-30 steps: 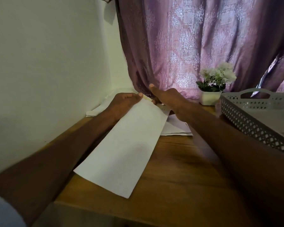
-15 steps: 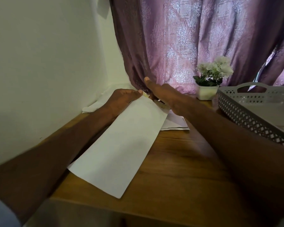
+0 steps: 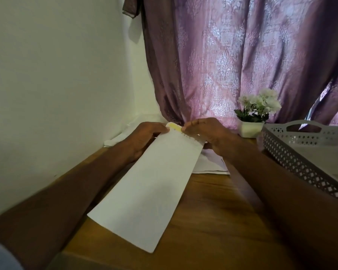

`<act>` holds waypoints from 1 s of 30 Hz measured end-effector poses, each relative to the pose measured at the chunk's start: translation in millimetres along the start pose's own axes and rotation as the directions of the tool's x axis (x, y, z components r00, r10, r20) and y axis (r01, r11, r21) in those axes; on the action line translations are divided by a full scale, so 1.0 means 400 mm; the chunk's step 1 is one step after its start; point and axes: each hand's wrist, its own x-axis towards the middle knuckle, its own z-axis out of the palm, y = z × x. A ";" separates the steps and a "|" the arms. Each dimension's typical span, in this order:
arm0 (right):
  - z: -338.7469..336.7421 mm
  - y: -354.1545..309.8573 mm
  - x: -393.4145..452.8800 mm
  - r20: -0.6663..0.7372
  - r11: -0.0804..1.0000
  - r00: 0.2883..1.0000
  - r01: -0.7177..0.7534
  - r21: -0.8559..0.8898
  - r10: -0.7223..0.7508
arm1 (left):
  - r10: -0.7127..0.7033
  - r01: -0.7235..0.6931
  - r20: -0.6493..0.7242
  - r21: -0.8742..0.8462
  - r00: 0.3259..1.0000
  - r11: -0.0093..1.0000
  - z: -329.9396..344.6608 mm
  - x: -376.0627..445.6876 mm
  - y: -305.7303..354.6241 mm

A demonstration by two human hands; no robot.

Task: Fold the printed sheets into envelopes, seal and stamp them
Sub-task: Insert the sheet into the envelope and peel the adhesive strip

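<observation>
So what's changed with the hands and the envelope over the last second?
The right hand, flat with fingers straight before, has curled in to pinch the envelope's far-end flap. The left hand still grips that end; the envelope, tray and flower pot stayed put.

Matt white paper in the long envelope (image 3: 144,191), smooth and uncreased, with a yellowish strip along the flap (image 3: 175,126) at its far end. More plain white paper in the sheets (image 3: 211,162) beneath. Warm brown wood in the table (image 3: 213,221), grained, with a soft sheen. Grey perforated plastic in the tray (image 3: 300,158), matt. Woven purple cloth in the curtain (image 3: 232,55), patterned and faintly shiny. Flat, matt paint on the wall (image 3: 57,75). Smooth white pot (image 3: 249,129), material unclear.
</observation>
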 end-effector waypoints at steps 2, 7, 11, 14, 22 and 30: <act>0.000 0.007 0.004 0.007 0.999 1.000 -0.018 0.041 0.017 | 0.002 -0.002 -0.038 0.005 0.999 1.000 0.001 -0.001 0.000; 0.004 0.011 0.009 0.112 0.992 0.990 -0.093 0.082 0.084 | 0.013 -0.012 -0.156 0.011 0.988 1.000 -0.003 0.009 -0.006; 0.007 0.008 0.004 0.137 0.985 0.985 -0.120 0.125 0.102 | 0.016 -0.014 -0.205 0.011 0.979 1.000 -0.004 0.019 -0.005; 0.011 0.005 0.000 0.089 0.979 0.993 -0.091 0.181 0.076 | -0.008 0.000 -0.199 -0.040 0.980 0.999 -0.004 0.020 -0.013; 0.010 0.008 -0.002 0.064 0.934 0.995 -0.093 0.344 0.075 | 0.007 -0.017 -0.081 -0.128 0.997 0.992 -0.013 0.028 -0.024; 0.003 0.004 -0.004 0.181 0.979 0.975 -0.155 0.136 0.129 | 0.063 -0.084 -0.222 -0.086 0.973 0.993 -0.018 0.031 -0.027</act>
